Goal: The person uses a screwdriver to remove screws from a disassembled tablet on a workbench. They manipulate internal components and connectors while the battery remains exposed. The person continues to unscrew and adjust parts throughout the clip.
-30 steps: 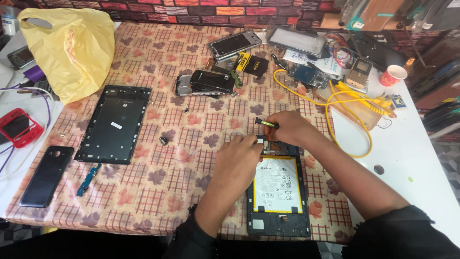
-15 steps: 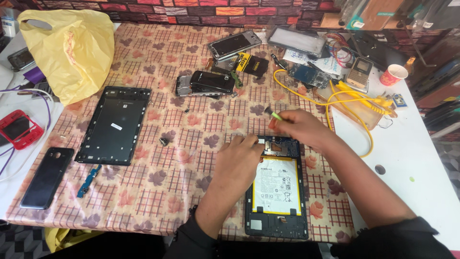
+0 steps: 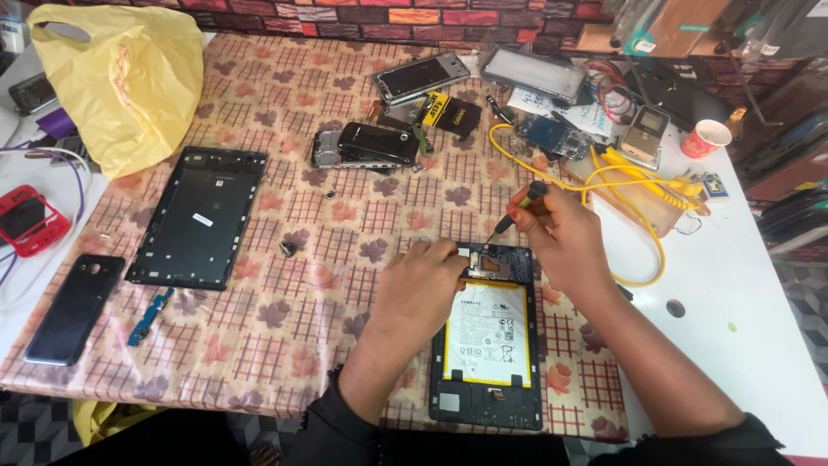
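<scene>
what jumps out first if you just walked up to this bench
The opened tablet near the front edge, its white battery bared, with the left hand pressing its top corner and the right hand holding a screwdriver over it. Next, the yellow plastic bag at the far left corner and the black tablet back cover lying left of the hands.

Opened tablet (image 3: 488,345) on table (image 3: 285,259) front centre; back cover (image 3: 198,217) left of it; bag (image 3: 121,82) behind cover.
</scene>
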